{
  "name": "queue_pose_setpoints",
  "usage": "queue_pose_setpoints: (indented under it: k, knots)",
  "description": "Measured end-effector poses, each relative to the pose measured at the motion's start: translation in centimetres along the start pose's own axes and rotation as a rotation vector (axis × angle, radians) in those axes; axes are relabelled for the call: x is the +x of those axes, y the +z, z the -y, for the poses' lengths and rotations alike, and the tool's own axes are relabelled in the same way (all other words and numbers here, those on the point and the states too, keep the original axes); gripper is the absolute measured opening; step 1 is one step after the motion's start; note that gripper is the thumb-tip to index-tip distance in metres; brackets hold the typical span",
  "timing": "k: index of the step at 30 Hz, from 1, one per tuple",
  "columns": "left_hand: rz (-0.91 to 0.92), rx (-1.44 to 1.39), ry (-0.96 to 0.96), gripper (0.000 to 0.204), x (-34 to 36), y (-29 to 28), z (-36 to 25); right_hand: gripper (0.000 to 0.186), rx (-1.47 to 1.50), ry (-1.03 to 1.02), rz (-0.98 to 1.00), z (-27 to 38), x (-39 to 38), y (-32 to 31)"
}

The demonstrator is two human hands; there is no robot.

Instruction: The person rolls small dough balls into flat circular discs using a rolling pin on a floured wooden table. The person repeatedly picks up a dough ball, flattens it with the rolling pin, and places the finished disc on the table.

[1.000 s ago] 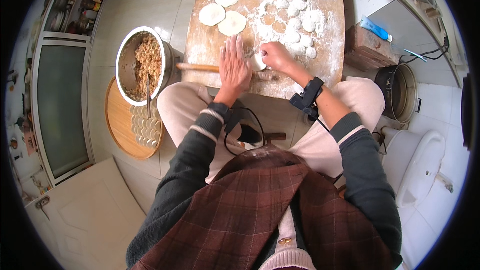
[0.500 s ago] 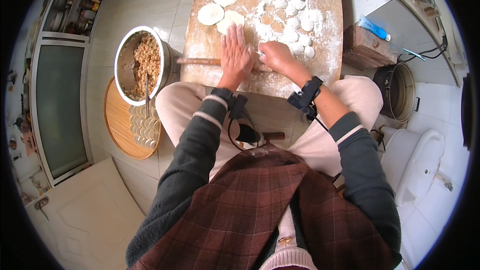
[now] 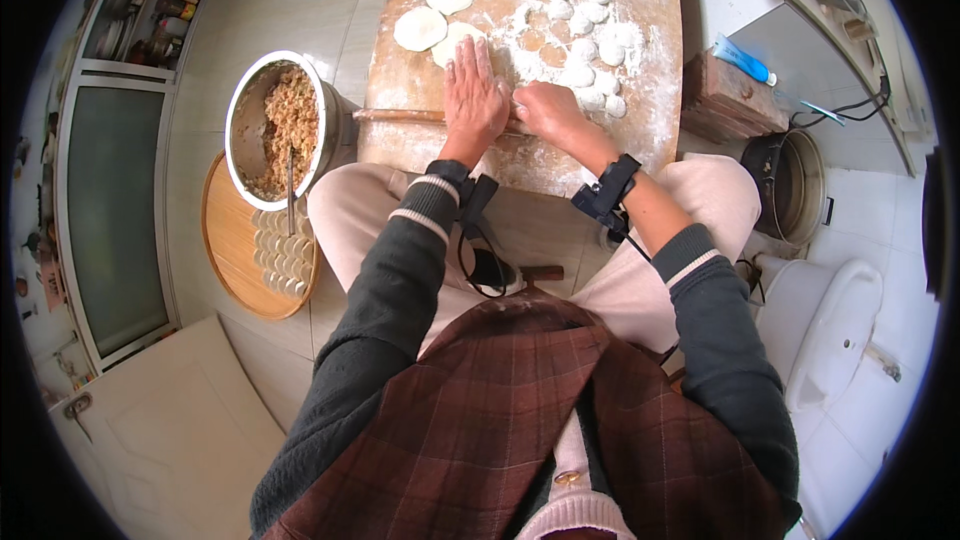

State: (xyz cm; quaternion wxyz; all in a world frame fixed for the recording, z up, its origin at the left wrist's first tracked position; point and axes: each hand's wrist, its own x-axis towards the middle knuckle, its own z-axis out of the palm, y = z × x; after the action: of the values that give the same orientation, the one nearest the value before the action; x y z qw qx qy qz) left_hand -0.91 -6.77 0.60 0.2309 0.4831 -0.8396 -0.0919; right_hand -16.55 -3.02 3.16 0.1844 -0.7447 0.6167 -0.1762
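My left hand [image 3: 476,103] lies flat-fingered over the rolling pin [image 3: 400,115]; just right, my right hand [image 3: 555,113] curls, gripping what I can't tell.

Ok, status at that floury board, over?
Left hand flat over rolling pin. Right hand curled alongside, contents not visible. Nearest flat dough round partly hidden behind left hand.

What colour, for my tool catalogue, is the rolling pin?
The rolling pin is brown; the head view shows it best.

Dough rounds [image 3: 420,29] on floured board [image 3: 402,80]
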Motion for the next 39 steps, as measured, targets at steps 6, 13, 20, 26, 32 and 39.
queue_pose_setpoints:
  k: [6,13,20,26,32,39]
  knots:
    - [0.16,0.091,0.005,0.069,-2.7,-1.7,-0.7,0.01,0.246,0.209,0.046,-1.0,0.2,-0.5]
    - [-0.074,0.051,0.077,0.069,0.5,0.1,-0.3,0.011,-0.014,-0.004,0.04,-1.0,0.1,-0.3]
    - [0.18,0.078,0.012,0.073,-2.6,-1.6,-1.1,0.016,0.197,0.176,0.083,-2.0,0.4,-0.3]
    - [0.054,0.081,-0.005,0.072,2.1,-0.7,-1.5,0.012,-0.067,0.033,0.031,-1.0,0.2,-0.6]
    - [0.111,0.068,0.019,0.069,-1.8,-0.2,-0.5,0.01,0.145,0.156,0.09,-2.2,0.5,-1.2]
    - [-0.042,0.082,0.133,0.07,-0.5,1.2,0.0,0.009,-0.031,0.11,0.205,-1.4,0.2,-1.7]
